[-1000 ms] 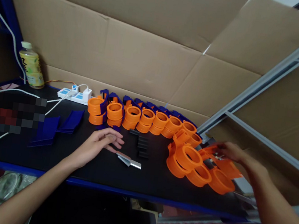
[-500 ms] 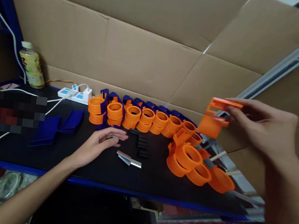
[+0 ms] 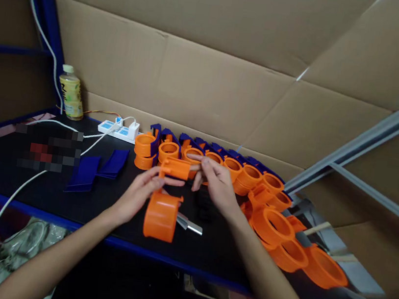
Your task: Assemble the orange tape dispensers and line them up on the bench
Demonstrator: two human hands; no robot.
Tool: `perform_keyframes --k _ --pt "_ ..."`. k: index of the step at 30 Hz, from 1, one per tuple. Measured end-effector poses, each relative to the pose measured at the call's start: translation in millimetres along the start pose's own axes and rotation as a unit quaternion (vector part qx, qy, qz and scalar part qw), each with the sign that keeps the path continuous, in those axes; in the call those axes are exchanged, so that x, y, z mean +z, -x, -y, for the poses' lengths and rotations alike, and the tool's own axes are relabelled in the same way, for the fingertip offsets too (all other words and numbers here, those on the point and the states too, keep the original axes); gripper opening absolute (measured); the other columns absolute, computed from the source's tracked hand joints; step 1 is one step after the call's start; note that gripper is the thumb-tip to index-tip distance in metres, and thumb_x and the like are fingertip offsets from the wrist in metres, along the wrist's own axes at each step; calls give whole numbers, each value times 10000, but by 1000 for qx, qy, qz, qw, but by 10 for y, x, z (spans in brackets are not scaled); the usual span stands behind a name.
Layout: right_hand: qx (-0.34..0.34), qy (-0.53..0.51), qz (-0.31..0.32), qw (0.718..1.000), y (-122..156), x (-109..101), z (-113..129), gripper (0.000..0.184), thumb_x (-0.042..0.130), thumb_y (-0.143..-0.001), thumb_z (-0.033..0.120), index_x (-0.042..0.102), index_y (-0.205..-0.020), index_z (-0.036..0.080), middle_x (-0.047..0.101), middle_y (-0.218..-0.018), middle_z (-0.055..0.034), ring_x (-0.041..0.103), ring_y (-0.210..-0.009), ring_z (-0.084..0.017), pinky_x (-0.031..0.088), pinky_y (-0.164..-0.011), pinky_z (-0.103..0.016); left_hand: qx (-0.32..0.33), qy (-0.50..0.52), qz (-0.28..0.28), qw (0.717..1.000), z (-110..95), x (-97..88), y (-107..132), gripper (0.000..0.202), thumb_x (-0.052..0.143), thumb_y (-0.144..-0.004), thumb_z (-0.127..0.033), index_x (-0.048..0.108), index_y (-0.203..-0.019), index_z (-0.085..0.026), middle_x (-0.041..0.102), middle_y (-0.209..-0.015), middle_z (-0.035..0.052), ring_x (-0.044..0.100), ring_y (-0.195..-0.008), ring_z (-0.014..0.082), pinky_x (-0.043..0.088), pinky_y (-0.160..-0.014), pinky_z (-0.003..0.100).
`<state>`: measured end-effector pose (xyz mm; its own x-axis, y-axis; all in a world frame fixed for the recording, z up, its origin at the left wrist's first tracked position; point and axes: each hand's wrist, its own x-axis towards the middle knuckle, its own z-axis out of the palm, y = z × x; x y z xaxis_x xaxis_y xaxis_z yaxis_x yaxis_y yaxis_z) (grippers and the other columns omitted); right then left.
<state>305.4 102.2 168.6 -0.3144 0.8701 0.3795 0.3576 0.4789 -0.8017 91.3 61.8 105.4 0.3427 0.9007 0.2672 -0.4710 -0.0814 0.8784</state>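
An orange plastic part (image 3: 160, 217), with a wide ring below and a narrow clip-like end above, is held over the table in front of me. My left hand (image 3: 137, 193) grips its neck between thumb and fingers. At the right side of the upper end, my right hand (image 3: 215, 181) has its fingertips against the part; the exact grip is partly hidden. Below and behind the ring lies a silver metal tool (image 3: 194, 227), partly covered. Small black pieces (image 3: 204, 204) lie beneath my right hand, dark and hard to make out.
A row of stacked orange rings with blue pieces (image 3: 232, 166) stands along the cardboard wall (image 3: 208, 86). More orange parts (image 3: 324, 268) lie at the right. Blue plates (image 3: 84, 173), a power strip (image 3: 118, 130), white cables and a drink bottle (image 3: 71, 94) are at the left.
My right hand has brought the orange part from the right to the middle. My left hand has risen from the table and taken hold of it. The view has shifted somewhat.
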Motion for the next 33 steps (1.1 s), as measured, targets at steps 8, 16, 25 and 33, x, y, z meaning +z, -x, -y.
perform_keyframes --k 8,16,25,33 --pt "45 374 298 877 281 -9 -156 314 751 -829 465 769 -1062 256 789 -944 -38 715 -862 -224 469 -697 -284 43 100 -161 981 -56 -79 -38 227 688 -880 -357 610 -952 -156 741 -749 29 774 -734 248 621 -722 349" --pt "0 473 314 823 387 226 -111 164 662 -862 229 787 -966 212 775 -917 -85 708 -867 -248 426 -685 -300 7 62 -149 987 -7 -4 -42 277 711 -846 -400 625 -960 -163 730 -723 25 745 -643 218 602 -675 329" --pt "-5 417 312 854 374 215 -184 66 717 -856 267 730 -852 202 727 -815 -32 632 -741 -179 350 -622 -270 -40 5 -134 990 41 -47 -49 242 700 -859 -403 599 -887 -185 762 -770 38 697 -574 171 507 -560 248" --pt "-26 205 161 965 229 -171 -199 266 605 -964 352 755 -1141 220 756 -1018 -47 645 -807 -160 453 -683 -257 -52 -75 -151 984 41 -31 -68 319 691 -853 -490 614 -859 -181 734 -656 34 689 -566 183 487 -601 261"
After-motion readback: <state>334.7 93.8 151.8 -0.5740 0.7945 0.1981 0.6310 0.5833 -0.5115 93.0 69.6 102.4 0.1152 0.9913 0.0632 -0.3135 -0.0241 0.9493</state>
